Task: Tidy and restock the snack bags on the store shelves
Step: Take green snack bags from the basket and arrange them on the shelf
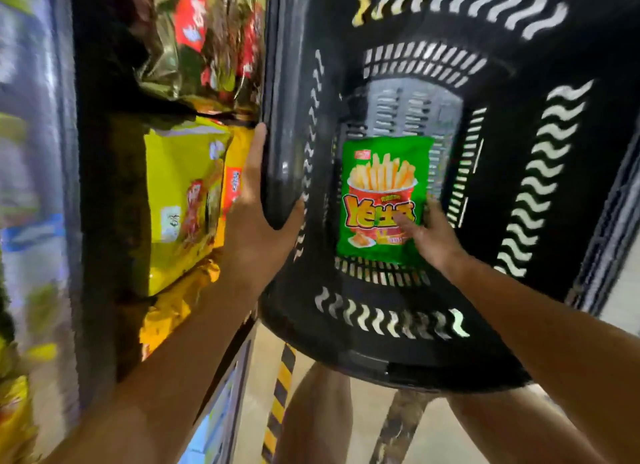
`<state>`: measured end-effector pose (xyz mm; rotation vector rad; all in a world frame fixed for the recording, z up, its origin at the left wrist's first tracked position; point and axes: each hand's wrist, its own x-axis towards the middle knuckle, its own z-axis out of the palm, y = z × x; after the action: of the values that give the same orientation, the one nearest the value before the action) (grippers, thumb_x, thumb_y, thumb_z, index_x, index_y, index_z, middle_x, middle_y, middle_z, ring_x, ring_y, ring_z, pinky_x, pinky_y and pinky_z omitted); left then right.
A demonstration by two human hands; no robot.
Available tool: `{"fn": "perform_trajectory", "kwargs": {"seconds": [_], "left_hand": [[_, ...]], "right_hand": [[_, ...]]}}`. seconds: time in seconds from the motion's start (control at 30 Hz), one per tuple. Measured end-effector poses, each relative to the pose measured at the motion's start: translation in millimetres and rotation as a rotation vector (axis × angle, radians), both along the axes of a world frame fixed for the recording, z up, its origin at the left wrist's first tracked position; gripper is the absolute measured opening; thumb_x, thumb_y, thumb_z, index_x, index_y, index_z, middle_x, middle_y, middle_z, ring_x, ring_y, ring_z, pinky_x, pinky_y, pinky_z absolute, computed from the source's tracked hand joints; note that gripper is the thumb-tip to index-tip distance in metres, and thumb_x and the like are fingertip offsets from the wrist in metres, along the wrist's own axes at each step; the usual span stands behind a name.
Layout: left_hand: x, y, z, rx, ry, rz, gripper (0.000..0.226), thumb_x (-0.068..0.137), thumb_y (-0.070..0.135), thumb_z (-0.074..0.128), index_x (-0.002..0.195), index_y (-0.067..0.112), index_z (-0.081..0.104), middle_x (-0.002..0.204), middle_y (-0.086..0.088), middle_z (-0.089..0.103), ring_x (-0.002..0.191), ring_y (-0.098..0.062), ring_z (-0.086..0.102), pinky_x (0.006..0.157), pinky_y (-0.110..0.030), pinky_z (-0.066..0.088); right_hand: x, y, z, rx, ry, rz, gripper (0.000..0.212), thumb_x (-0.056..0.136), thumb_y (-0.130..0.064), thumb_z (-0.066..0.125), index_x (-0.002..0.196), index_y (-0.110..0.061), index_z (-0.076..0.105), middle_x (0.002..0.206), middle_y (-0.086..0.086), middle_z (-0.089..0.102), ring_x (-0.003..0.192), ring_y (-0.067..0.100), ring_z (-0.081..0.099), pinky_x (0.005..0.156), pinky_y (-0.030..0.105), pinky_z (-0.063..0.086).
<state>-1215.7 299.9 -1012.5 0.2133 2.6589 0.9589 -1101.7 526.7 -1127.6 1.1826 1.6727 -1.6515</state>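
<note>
My left hand (258,217) grips the rim of the black plastic basket (391,356) at its left edge. My fingers run up along the outside of the rim, and my thumb hooks over the edge onto the inner side, so the rim sits clamped in the fork between them. My left forearm comes up from the lower left corner, bare, angled toward the basket.

My right arm reaches in from the lower right, over the near rim and down into the basket. My right hand (427,235) is at the bottom, on the green snack bag (382,193) with french fries printed on it. My thumb lies across the bag's front near its lower right corner, and my fingers curl behind its right edge, so I am pinching the bag by that corner. The bag lies flat, face up, on the slotted floor of the basket, roughly in the middle.

Left of the basket, just beside my left hand, are the shelves: yellow snack bags (180,200) stand packed together at hand level, with gold and red bags (204,41) on the level above, all blurred.

Below the basket I see a strip of yellow-and-black floor tape (278,404).
</note>
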Motion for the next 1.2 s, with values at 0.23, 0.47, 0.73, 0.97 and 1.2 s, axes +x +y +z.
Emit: {"fn": "perform_trajectory", "kwargs": {"seconds": [0.23,0.47,0.73,0.97,1.2], "left_hand": [[6.7,-9.8,-18.1,0.092,-0.013,-0.036,0.087,0.089,0.004,0.076,0.150,0.024,0.017,0.139,0.039,0.022,0.126,0.036,0.022,0.106,0.004,0.021],[11.9,-9.3,-21.0,0.121,-0.034,0.007,0.090,0.088,0.004,0.077,0.149,0.029,0.017,0.130,0.045,0.023,0.116,0.040,0.028,0.095,0.009,0.027],[-2.0,-0.5,17.2,-0.120,-0.165,-0.083,0.105,0.092,0.017,0.076,0.163,0.034,0.001,0.166,0.014,0.021,0.151,0.007,0.016,0.123,-0.016,0.016],[2.5,4.5,164.0,-0.360,-0.183,-0.463,0.084,0.087,0.020,0.079,0.159,0.020,0.036,0.169,-0.014,0.017,0.157,-0.038,0.010,0.126,-0.051,0.009],[6.8,49.4,365.7,-0.416,-0.137,-0.615,0.071,0.098,0.039,0.064,0.159,0.018,0.035,0.169,-0.013,0.021,0.157,-0.037,0.008,0.126,-0.052,0.004]], "right_hand": [[-8.4,-17.6,-92.4,0.075,-0.094,0.074,0.055,0.101,-0.011,0.064,0.148,-0.005,0.038,0.132,0.002,0.059,0.119,0.018,0.058,0.104,0.031,0.047],[-9.2,-22.0,-107.3,0.181,-0.148,0.164,0.043,0.100,-0.016,0.065,0.139,-0.005,0.050,0.133,0.012,0.062,0.119,0.022,0.059,0.101,0.035,0.049],[-23.1,-3.1,38.7,0.130,-0.178,0.309,0.067,0.099,-0.025,0.067,0.158,-0.018,0.034,0.150,0.007,0.053,0.116,0.024,0.065,0.089,0.034,0.057],[-34.7,32.3,276.7,0.278,-0.072,0.577,0.056,0.102,-0.022,0.063,0.154,-0.010,0.043,0.156,0.011,0.048,0.140,0.028,0.049,0.116,0.027,0.031],[-10.6,51.7,502.9,0.473,0.030,0.808,0.041,0.100,-0.032,0.061,0.139,-0.019,0.062,0.128,0.012,0.070,0.117,0.032,0.066,0.096,0.033,0.050]]}}
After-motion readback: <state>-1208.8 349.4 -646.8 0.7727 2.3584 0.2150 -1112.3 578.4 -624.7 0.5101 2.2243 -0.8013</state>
